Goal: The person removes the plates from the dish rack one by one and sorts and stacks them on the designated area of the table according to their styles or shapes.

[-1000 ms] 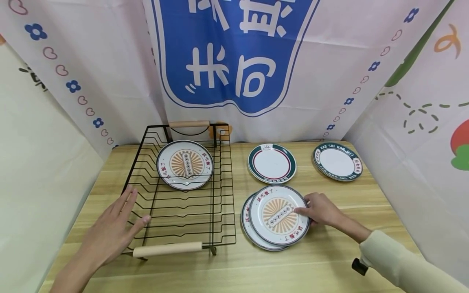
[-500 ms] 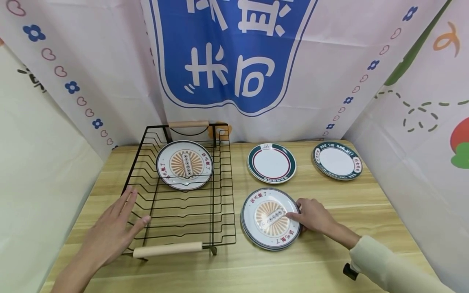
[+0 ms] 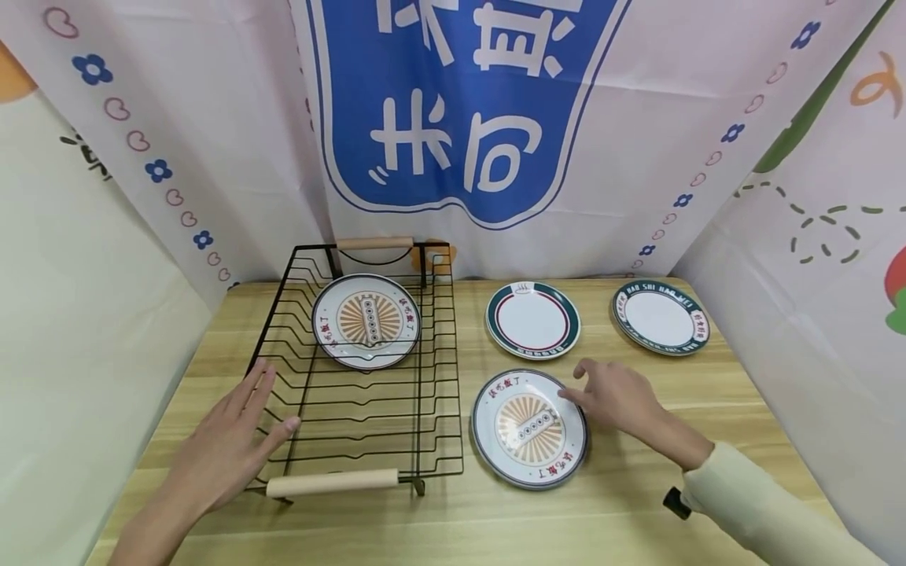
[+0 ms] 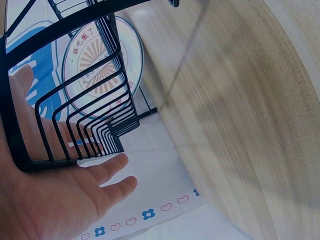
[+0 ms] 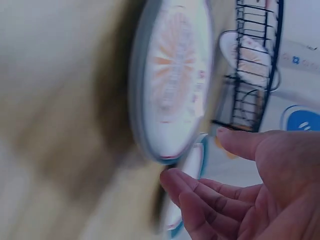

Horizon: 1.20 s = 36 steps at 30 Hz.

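My left hand (image 3: 222, 440) rests along the left side of the black wire dish rack (image 3: 357, 428). Its fingers are extended and the thumb lies over the rack, as the left wrist view also shows. One sunburst-patterned plate (image 3: 366, 321) leans in the rack's far slots. To the right of the rack lies a stack of matching plates (image 3: 531, 428), the top one almost squarely over what is beneath. Beside the stack's right rim is my right hand (image 3: 619, 401), thumb and fingers parted with nothing between them. The right wrist view shows these fingertips (image 5: 172, 177) apart from the stack's edge.
A green-rimmed plate (image 3: 533, 321) lies behind the stack. Farther right is another green-rimmed plate (image 3: 661, 317) with lettering. Wooden handles (image 3: 333, 482) cap the rack's ends. Printed cloth (image 3: 637, 141) hangs behind and beside the wooden table (image 3: 453, 527).
The upper sunburst plate came down to the left and lines up on the stack. My right hand has let it go, its fingers parting from the rim. My left hand stays at the rack.
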### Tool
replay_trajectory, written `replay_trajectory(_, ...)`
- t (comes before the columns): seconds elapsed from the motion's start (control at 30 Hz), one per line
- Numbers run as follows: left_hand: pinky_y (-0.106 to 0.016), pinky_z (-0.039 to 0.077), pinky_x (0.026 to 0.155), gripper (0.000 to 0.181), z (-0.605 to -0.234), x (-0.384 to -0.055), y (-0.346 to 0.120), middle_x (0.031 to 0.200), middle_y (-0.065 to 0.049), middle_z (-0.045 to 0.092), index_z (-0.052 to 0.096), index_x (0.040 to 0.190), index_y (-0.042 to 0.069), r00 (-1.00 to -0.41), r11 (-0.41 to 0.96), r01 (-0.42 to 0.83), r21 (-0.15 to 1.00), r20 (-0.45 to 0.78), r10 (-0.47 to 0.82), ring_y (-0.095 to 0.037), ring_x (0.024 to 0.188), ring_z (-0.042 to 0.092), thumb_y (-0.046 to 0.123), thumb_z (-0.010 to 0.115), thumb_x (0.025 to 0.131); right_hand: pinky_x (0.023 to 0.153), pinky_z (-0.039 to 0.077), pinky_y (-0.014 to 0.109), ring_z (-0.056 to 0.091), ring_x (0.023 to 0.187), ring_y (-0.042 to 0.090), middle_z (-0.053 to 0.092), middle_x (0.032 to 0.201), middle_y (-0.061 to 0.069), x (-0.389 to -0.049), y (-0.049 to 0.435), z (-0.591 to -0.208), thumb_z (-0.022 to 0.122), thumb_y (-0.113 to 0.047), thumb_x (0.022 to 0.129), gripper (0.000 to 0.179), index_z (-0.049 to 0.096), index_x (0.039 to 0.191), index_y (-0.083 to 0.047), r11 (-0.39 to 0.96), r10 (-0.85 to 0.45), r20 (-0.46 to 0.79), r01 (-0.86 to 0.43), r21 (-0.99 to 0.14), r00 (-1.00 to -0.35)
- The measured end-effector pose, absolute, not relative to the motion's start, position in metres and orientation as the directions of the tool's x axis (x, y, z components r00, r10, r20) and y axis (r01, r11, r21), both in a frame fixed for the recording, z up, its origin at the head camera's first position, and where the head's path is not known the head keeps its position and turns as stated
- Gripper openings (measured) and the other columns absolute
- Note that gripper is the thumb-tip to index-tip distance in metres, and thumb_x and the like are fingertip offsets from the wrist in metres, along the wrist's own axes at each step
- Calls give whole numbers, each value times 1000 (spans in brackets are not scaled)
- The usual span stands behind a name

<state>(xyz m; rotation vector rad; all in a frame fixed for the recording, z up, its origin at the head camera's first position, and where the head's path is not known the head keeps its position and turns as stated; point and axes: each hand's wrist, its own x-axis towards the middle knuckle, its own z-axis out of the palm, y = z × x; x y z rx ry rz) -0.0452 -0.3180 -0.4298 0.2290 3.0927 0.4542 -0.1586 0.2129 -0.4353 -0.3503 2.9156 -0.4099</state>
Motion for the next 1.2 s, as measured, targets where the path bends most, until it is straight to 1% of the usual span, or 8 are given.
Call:
replay_trajectory(0.13, -77, 28, 115, 89, -430, -45, -318, 177, -17, -5, 3, 170, 6, -989, 946, 144, 291, 16, 146, -62, 148, 26, 53, 49, 110, 52, 54, 29, 70, 66, 15, 79, 86, 9, -169, 199, -413, 79, -38, 97, 45, 72, 121, 0, 898, -336, -75, -296, -327, -939)
replay_trajectory(0.23, -77, 28, 116, 89, -430, -45, -317, 177, -17, -4, 1, 170, 7, -989, 944, 148, 295, 16, 150, -62, 148, 26, 53, 49, 110, 56, 59, 31, 73, 69, 17, 80, 88, 9, -177, 189, -396, 78, -35, 98, 42, 72, 120, 0, 865, -393, -33, -358, -351, -919)
replay_trajectory(0.37, -76, 29, 115, 89, -432, -46, -317, 177, -17, -4, 3, 170, 5, -987, 945, 162, 286, 28, 161, -62, 147, 28, 53, 49, 110, 71, 64, 39, 77, 82, 22, 80, 97, 10, -188, 176, -372, 77, -37, 98, 43, 71, 121, -1, 819, -477, 36, -459, -345, -878)
replay_trajectory(0.53, -76, 30, 115, 89, -431, -46, -317, 178, -16, -4, 6, 169, 2, -987, 945, 162, 285, 30, 160, -62, 147, 28, 52, 50, 110, 90, 63, 46, 76, 102, 27, 79, 112, 11, -202, 150, -344, 76, -42, 98, 51, 69, 131, -3, 750, -583, 74, -571, -335, -809)
replay_trajectory(0.8, -76, 28, 115, 89, -431, -47, -318, 177, -18, -3, 5, 169, 2, -988, 945, 155, 288, 20, 156, -62, 148, 27, 53, 49, 110, 102, 59, 45, 71, 117, 27, 73, 130, 14, -230, 99, -317, 73, -45, 100, 63, 61, 144, -2, 677, -684, 6, -638, -368, -729)
replay_trajectory(0.93, -76, 29, 115, 89, -433, -48, -317, 177, -18, -2, 5, 170, 3, -987, 943, 163, 292, 35, 160, -62, 148, 28, 52, 51, 110, 104, 58, 44, 70, 120, 28, 72, 132, 14, -245, 73, -310, 73, -45, 100, 63, 59, 146, -3, 666, -704, -38, -642, -380, -709)
replay_trajectory(1.1, -77, 30, 114, 90, -434, -48, -317, 178, -16, -5, 5, 170, 4, -987, 942, 160, 294, 28, 158, -63, 146, 29, 52, 50, 110, 100, 58, 39, 70, 115, 25, 73, 128, 12, -262, 38, -308, 73, -46, 100, 63, 60, 145, -3, 647, -739, -61, -683, -339, -671)
replay_trajectory(1.2, -77, 30, 113, 90, -435, -48, -318, 177, -17, -5, 5, 170, 4, -987, 944, 161, 289, 31, 159, -64, 145, 30, 52, 51, 110, 87, 54, 30, 66, 96, 18, 72, 110, 7, -272, 18, -313, 74, -44, 100, 60, 61, 142, -2, 633, -758, -64, -707, -316, -650)
